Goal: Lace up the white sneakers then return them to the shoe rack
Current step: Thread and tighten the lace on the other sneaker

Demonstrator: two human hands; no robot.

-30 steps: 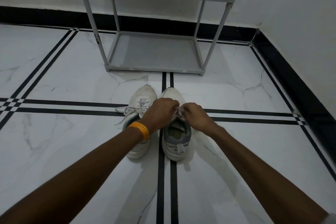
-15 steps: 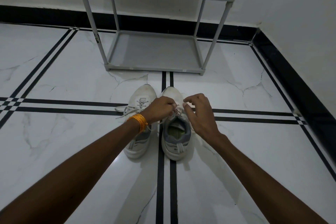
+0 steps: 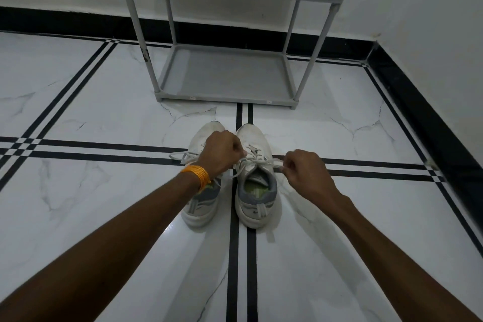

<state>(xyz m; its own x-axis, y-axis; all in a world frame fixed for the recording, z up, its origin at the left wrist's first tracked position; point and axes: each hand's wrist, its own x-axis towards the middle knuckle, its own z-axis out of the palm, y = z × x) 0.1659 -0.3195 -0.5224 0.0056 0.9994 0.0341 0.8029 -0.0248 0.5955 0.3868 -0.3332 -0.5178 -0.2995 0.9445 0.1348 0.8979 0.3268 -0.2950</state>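
Two white sneakers stood side by side on the marble floor [image 3: 78,102], toes toward the gray shoe rack [image 3: 224,73], which stood just beyond them against the wall. The right sneaker [image 3: 254,191] sat over the pair of black floor stripes, with the left sneaker [image 3: 201,204] touching or nearly touching it. The left hand [image 3: 222,153], an orange band [image 3: 197,174] at its wrist, was closed into a fist above the left sneaker's tongue, its grip pinched on one end of the lace [image 3: 264,163] at the inner edge of the right sneaker. The right hand [image 3: 305,170] hung just off the outer side of the right sneaker, its grip clamped on the other end. The lace ran taut between the two hands across the top eyelets, above the gray collar. The left sneaker's own loose lace [image 3: 177,157] trailed outward onto the floor to the left. Both rack shelves in view were bare.
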